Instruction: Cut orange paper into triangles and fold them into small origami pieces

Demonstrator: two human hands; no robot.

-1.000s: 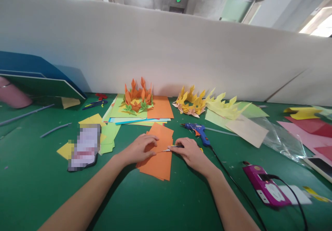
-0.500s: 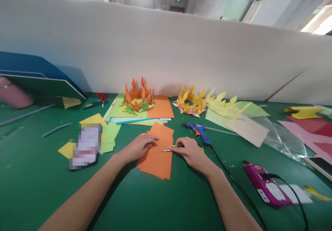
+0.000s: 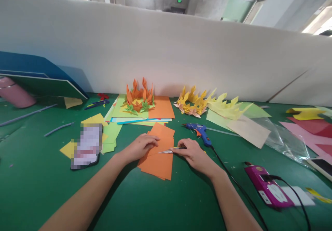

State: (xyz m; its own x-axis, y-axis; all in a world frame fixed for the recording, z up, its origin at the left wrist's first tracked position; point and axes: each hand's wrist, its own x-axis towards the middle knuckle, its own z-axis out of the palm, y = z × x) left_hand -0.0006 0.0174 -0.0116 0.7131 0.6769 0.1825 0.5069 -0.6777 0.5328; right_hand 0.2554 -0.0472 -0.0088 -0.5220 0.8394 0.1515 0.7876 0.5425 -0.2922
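- The green counter [image 3: 38,189] carries everything, giving a flat, firm base under both hands.
- A stack of orange sheets [image 3: 158,163] lies directly under the fingers of both hands. Its edges are fanned slightly, so the top sheet is the one being worked.
- The left hand [image 3: 141,147] rests palm-down on the left part of the stack. Its fingers are together and slightly curled, pressing on the paper rather than gripping it, probably to stop the sheets sliding.
- The right hand [image 3: 193,153] sits at the stack's right edge, low against the counter. Its fingers are clamped round a thin tool, and the low wrist seems to steady it.
- A blue glue gun [image 3: 201,131] lies just beyond the right fingers. Its black cord trails back past the wrist, so it is within reach but off the paper.
- The cutter [image 3: 167,151], a slim metal tip on a yellowish handle, points from the right fingers toward the left fingertips. It lies nearly flat on the top sheet.
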